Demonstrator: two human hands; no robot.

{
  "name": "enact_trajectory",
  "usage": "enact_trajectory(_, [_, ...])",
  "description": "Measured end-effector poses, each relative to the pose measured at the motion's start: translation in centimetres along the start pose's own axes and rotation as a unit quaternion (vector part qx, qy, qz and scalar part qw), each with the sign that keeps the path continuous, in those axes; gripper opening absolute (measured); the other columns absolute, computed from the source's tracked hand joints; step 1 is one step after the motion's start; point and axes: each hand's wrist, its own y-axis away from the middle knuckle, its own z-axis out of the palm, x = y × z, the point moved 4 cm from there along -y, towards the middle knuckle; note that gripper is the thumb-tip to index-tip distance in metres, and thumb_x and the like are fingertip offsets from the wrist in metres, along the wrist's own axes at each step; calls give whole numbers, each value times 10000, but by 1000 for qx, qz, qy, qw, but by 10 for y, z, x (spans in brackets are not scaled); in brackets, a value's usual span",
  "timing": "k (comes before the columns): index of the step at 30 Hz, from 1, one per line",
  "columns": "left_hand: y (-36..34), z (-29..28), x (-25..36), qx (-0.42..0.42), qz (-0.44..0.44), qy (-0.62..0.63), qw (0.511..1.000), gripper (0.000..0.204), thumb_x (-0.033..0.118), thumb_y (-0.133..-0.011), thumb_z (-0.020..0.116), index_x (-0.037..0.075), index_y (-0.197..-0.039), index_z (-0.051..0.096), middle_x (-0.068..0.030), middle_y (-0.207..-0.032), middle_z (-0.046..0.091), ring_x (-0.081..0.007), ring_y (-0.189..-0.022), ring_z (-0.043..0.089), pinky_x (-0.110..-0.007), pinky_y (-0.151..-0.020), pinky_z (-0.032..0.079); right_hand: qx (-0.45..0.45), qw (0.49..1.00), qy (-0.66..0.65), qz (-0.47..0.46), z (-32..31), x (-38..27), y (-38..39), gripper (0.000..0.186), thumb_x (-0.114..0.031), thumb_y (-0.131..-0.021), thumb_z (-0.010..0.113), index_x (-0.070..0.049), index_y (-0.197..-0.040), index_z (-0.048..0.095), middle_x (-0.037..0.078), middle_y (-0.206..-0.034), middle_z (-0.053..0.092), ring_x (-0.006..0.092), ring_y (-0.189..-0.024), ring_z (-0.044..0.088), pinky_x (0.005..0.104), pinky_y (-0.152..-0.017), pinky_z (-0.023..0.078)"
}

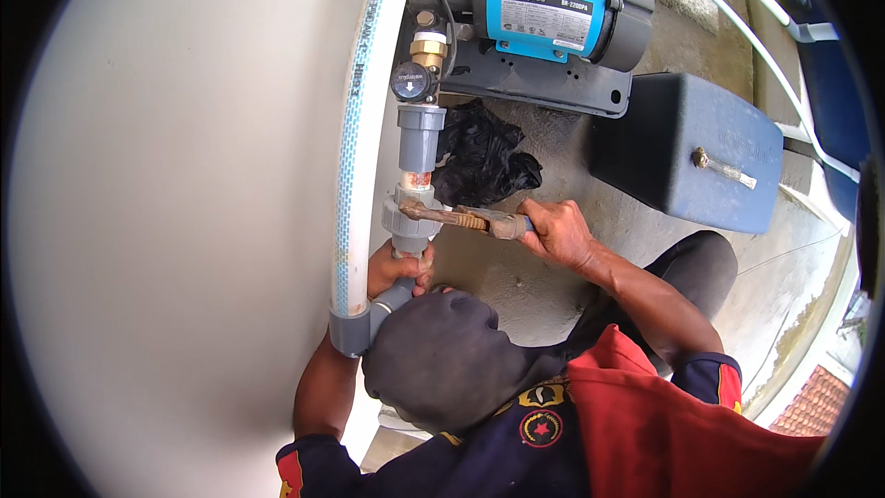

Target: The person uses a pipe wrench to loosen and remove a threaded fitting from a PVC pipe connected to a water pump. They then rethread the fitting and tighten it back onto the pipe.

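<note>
The right hand (560, 231) has its grip clenched round the handle of an adjustable wrench (477, 221), whose head lies against the grey pipe union (411, 232) while its shank points sideways — probably to give leverage clear of the wall (184, 203). The left hand (398, 272) has its grip wrapped round the pipework (419, 143) just nearer than that union, likely bracing it against twist — the blue pump (549, 5) sits past the brass fitting (428, 50) at the far end.

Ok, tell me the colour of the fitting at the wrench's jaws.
The fitting is light grey, shown in the head view.
</note>
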Motion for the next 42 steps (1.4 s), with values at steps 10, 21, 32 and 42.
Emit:
enact_trajectory(10, [4,-3,6,14,20,-53,998,270,211,-843,718,77,-995,539,-51,-721,566,-164,-622,558,-292,-604,452,-69,990,94,80,-53,-65,12,269,-269,-902,680,-58,-924,515,155,-728,661,399,-648,650,499,-557,508])
enact_trajectory(21, [4,-10,8,46,30,-62,997,277,201,-849,723,58,-1017,555,-70,-740,585,-162,-637,573,-299,-611,475,-88,989,75,88,-55,-66,16,294,-291,-917,675,-45,-932,515,168,-757,671,418,-664,651,509,-562,507])
enact_trajectory(32, [14,8,10,98,39,-52,993,221,187,-859,686,49,-985,568,-36,-739,580,-130,-644,558,-269,-633,475,-123,982,122,70,-71,-104,-1,272,-244,-920,677,-37,-952,503,183,-722,651,429,-656,642,505,-556,505])
enact_trajectory(42, [17,12,9,119,66,-19,991,157,155,-862,680,43,-903,579,-30,-724,565,-113,-625,520,-251,-631,470,-152,958,236,65,-72,-135,-21,246,-241,-959,606,-24,-938,492,188,-646,633,403,-589,660,481,-509,513])
